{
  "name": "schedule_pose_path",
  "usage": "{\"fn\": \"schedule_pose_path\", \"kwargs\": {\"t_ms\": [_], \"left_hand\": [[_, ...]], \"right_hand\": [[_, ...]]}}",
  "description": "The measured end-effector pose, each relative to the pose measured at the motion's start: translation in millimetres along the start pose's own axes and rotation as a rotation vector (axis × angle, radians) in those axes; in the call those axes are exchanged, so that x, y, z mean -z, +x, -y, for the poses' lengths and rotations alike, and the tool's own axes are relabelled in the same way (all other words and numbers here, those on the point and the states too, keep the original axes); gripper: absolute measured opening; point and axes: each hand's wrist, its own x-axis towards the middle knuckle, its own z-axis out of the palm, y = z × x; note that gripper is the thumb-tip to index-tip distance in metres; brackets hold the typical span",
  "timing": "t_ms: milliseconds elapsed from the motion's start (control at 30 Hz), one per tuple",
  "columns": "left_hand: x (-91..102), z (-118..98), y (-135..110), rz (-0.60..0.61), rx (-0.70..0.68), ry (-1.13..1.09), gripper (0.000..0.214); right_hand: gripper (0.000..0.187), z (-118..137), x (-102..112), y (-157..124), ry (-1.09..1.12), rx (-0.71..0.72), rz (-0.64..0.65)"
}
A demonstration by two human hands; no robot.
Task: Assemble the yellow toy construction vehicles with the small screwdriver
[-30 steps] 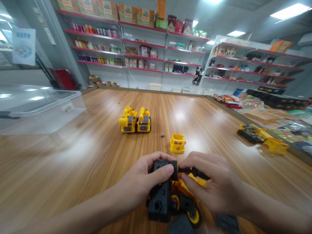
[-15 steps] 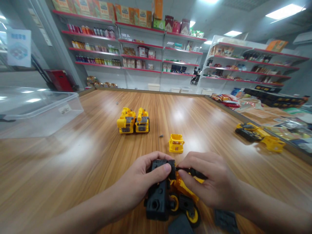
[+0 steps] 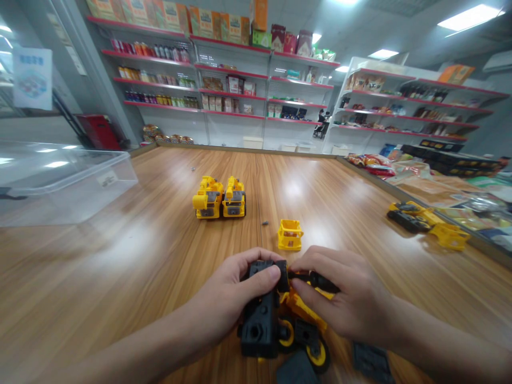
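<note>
My left hand [image 3: 244, 285] is closed around a black toy truck chassis [image 3: 259, 325], thumb pressed near a wheel [image 3: 282, 276] at its far end. In my right hand [image 3: 340, 290] is a black-handled screwdriver [image 3: 322, 282], pinched near its shaft and pointing left at that wheel's hub. The tool's tip is hidden at the wheel. Under and beside the hands lie a yellow toy part [image 3: 306, 309], wheels with yellow hubs [image 3: 318, 354] and dark flat pieces [image 3: 370, 362]. Just beyond the hands a yellow toy cab [image 3: 290, 235] stands on the table.
Two assembled yellow toy trucks [image 3: 219, 198] stand further back, with a small screw [image 3: 264, 223] to their right. A clear plastic bin [image 3: 68, 186] is at the left. Another yellow toy vehicle [image 3: 426, 223] lies by the right edge, near packaged goods [image 3: 424, 176]. Shelves rise behind the table.
Both hands hold nearly the same place. The screwdriver's handle looks slightly turned in my right fingers, and the chassis has tilted very slightly.
</note>
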Motion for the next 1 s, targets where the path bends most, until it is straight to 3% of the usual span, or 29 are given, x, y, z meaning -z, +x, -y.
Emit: {"fn": "schedule_pose_path", "kwargs": {"t_ms": [100, 667, 1000], "left_hand": [[-1.2, 0.0, -0.3, 0.006, 0.008, -0.022, 0.019], [2.7, -0.6, -0.5, 0.007, -0.025, 0.128, 0.025], [3.8, -0.3, -7.4, 0.006, -0.137, 0.277, 0.027]], "right_hand": [[0.019, 2.4, -1.2, 0.0, 0.024, -0.010, -0.043], [0.010, 0.2, -1.8, 0.5, 0.005, 0.040, -0.016], [0.006, 1.0, -3.0, -2.6, -0.020, 0.003, 0.007]]}}
